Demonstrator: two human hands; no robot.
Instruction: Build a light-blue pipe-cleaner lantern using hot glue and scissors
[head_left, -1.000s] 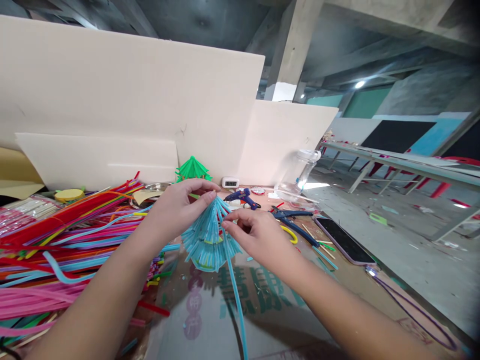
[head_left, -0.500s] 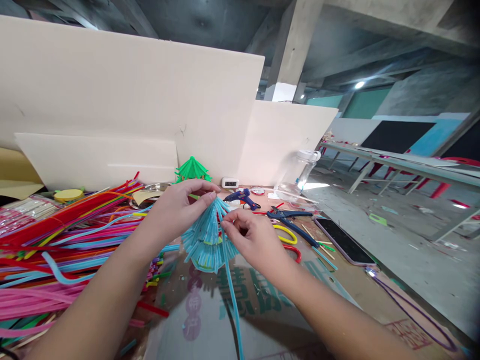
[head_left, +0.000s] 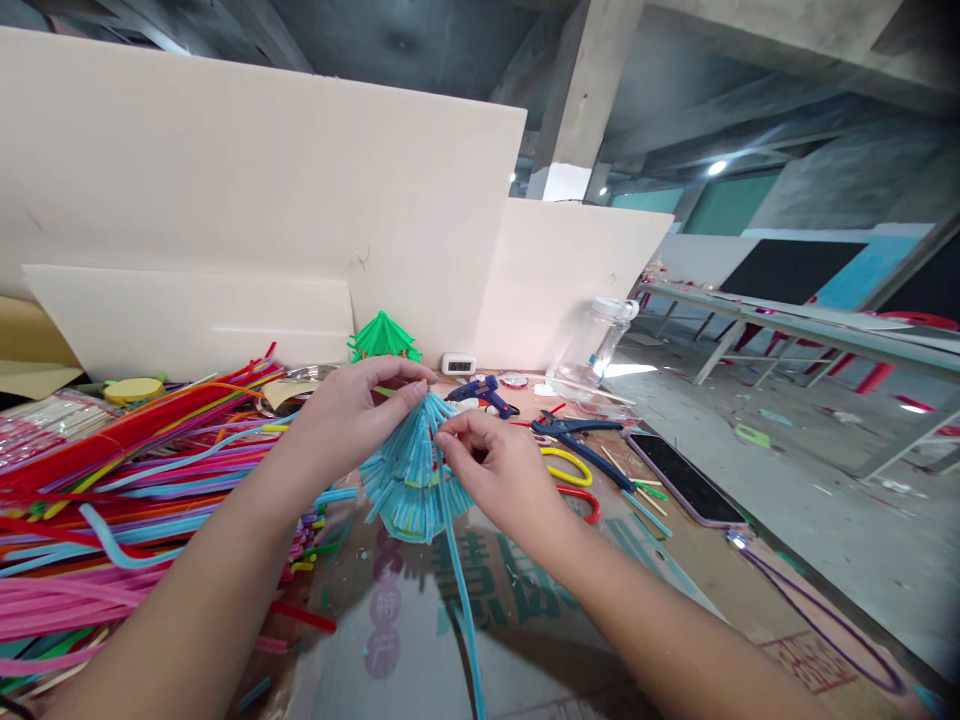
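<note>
A light blue cone-shaped model [head_left: 409,480] built of pipe cleaners stands on the table before me. My left hand [head_left: 352,410] is closed around its top and upper left side. My right hand [head_left: 499,465] pinches a long blue pipe cleaner [head_left: 459,580] against the cone's upper right; the strand trails down toward me over the table.
A heap of coloured pipe cleaners [head_left: 120,480] fills the left. A green finished model [head_left: 382,338], a blue glue gun [head_left: 484,392], pliers [head_left: 574,432], yellow and red bits [head_left: 570,470], a phone [head_left: 686,478], a clear jar [head_left: 596,345] and a cable [head_left: 817,610] lie around. Cardboard sheets [head_left: 262,200] stand behind.
My right hand has shifted slightly left and up along the cone, bringing the blue strand closer to its tip. The left hand holds still.
</note>
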